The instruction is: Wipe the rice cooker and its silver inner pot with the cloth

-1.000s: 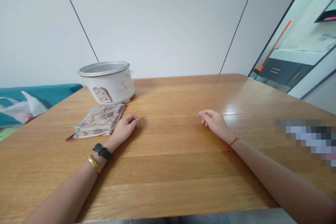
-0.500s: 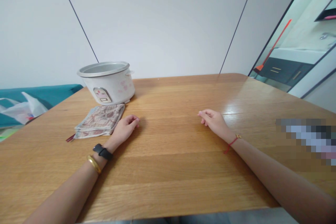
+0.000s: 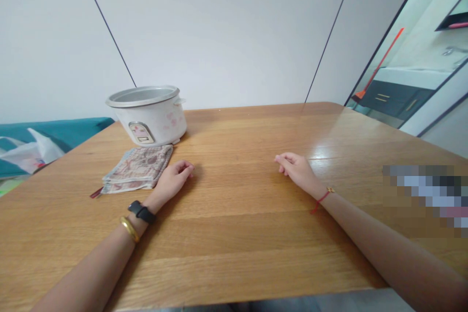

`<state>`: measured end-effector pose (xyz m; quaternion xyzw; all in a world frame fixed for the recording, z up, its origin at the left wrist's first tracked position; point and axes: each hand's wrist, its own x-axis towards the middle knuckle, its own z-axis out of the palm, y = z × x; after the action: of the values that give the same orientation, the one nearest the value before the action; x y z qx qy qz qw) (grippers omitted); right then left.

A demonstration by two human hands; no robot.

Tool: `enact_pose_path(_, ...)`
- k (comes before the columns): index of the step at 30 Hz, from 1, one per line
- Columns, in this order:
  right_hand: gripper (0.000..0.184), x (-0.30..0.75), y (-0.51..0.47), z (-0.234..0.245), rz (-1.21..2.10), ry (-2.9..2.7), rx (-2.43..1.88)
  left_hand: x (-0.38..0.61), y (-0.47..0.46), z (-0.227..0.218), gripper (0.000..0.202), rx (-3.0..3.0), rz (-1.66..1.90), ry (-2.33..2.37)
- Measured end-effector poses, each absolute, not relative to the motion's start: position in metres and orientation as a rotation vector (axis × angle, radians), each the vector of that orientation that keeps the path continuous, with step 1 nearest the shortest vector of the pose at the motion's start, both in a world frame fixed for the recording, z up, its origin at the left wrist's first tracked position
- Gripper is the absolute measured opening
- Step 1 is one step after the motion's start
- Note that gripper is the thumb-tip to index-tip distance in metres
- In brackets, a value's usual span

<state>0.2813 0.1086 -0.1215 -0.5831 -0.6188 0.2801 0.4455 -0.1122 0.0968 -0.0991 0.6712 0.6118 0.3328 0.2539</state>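
My left hand (image 3: 172,179) rests on the wooden table (image 3: 241,214), fingers loosely curled with nothing in them, just right of a folded patterned cloth (image 3: 138,168). A black watch and a gold bangle are on that wrist. My right hand (image 3: 298,169) lies on the table further right, fingers curled and holding nothing, a red string on its wrist. A white rice cooker (image 3: 148,113) without a lid stands behind the cloth at the back left.
A teal sofa (image 3: 54,131) with a white plastic bag (image 3: 25,153) sits beyond the table's left edge. A blurred patch (image 3: 424,195) covers something at the right edge. A doorway at the right shows a dark cabinet and a red broom.
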Motion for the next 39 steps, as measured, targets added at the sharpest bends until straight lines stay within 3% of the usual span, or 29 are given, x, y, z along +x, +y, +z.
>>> enact_pose_path(39,0.047,0.2817,0.1089,-0.1242,0.691,-1.608,-1.475,-0.1157,0.0991,-0.1016,0.04,1.861,0.819,1.676)
